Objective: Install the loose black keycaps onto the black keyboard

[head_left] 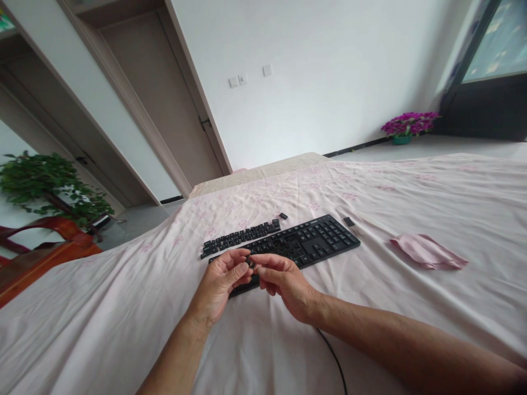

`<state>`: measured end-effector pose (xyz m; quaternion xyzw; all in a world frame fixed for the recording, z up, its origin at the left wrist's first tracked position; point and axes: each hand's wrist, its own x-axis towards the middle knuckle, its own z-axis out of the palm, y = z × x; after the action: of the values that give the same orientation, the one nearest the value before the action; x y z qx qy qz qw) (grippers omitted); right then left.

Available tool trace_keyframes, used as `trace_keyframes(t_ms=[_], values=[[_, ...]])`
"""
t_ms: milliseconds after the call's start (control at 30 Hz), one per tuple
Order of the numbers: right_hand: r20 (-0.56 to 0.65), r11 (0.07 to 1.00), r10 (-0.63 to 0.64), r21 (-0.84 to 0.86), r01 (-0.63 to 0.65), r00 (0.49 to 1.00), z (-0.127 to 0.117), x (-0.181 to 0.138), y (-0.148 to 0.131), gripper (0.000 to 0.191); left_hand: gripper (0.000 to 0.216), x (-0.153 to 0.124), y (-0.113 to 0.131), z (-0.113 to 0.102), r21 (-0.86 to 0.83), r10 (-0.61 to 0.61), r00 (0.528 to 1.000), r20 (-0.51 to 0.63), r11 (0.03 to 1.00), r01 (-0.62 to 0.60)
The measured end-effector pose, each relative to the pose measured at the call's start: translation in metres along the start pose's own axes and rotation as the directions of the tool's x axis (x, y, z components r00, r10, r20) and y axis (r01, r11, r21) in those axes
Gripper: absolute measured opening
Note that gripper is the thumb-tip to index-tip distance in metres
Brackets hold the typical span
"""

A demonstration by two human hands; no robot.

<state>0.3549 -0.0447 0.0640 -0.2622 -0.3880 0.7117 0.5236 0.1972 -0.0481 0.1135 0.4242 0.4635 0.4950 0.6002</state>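
A small black keycap (249, 263) is pinched between the fingertips of my left hand (216, 285). My right hand (290, 285) meets it there, its thumb and forefinger closed at the same small piece; whether it grips the keycap or something tinier is hidden. Below and behind both hands lies a black keyboard (325, 238), with keys off part of its left and middle area. Rows of loose black keycaps (241, 236) lie along its far left edge. One longer keycap (283, 216) rests apart from them.
A pale floral cloth (370, 329) covers the surface. Right of the keyboard are a small dark-ended item (349, 221) and a folded pink cloth (428, 252). A black cable (335, 356) runs toward me. A wooden chair (53, 252) stands at the left.
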Motion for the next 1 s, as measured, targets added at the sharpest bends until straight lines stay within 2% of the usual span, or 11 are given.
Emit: trace_keyframes(t_ms=[133,267,500,600,733,833,1000], values=[[-0.071,0.996,-0.051,-0.078,0.045,0.996,0.001,-0.001,-0.002,0.026,0.039,0.0,-0.006,0.005,0.048,0.068,0.997,-0.033,0.997,-0.066],[-0.144,0.983,-0.114,-0.157,0.091,0.983,0.0,0.001,-0.003,0.021,0.03,0.0,-0.014,0.006,0.138,0.118,0.993,-0.016,0.984,-0.115],[-0.146,0.989,-0.135,-0.075,0.125,0.98,-0.003,0.006,0.005,0.029,0.026,0.003,-0.027,0.001,0.1,0.085,0.996,-0.014,0.992,-0.083],[-0.138,0.989,-0.147,-0.033,0.144,0.98,-0.001,0.006,0.004,0.03,0.024,0.003,-0.029,0.004,0.112,0.166,0.986,-0.004,0.98,-0.165],[-0.188,0.981,-0.192,-0.014,0.193,0.963,0.004,0.004,-0.001,0.031,0.024,-0.001,-0.03,0.01,0.175,0.329,0.944,-0.007,0.93,-0.323],[-0.206,0.989,-0.15,-0.048,0.143,0.967,0.006,0.0,-0.003,0.03,0.026,-0.002,-0.03,0.01,0.244,0.398,0.916,-0.045,0.894,-0.377],[-0.155,0.992,-0.035,-0.129,0.015,0.987,0.008,-0.005,-0.004,0.027,0.033,-0.003,-0.029,0.006,0.352,0.46,0.885,-0.065,0.841,-0.411]])
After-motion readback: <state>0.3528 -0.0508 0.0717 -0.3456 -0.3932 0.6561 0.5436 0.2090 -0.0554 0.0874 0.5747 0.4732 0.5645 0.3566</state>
